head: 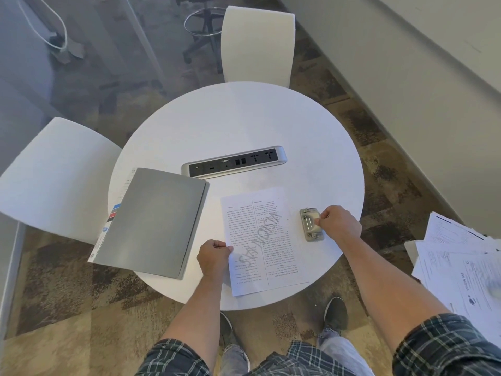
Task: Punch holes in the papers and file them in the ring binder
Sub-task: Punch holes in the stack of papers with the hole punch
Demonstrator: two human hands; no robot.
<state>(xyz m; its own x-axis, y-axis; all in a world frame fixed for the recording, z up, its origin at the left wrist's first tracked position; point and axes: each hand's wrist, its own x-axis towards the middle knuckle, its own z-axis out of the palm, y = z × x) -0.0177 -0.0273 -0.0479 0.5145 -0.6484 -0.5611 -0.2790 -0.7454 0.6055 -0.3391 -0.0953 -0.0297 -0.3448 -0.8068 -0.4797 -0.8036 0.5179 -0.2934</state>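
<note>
Round white surface [244, 118], two white chairs [257, 44] pushed against its far and left edges. A silver socket strip [234, 161] lies across the centre; far half bare. A closed grey ring binder [154, 221] sits on the left, its near corner overhanging the rim, coloured index tabs showing at its left side. A loose stack of papers [461, 267] lies off the surface to the right. One printed sheet [260, 240], two columns and a diagonal watermark, lies at the near edge, bottom corner past the rim. Left hand [214, 257], grip pinched on the sheet's left edge. Right hand [339, 226], grip closed on the metal hole punch [310, 225], just right of the sheet.
</note>
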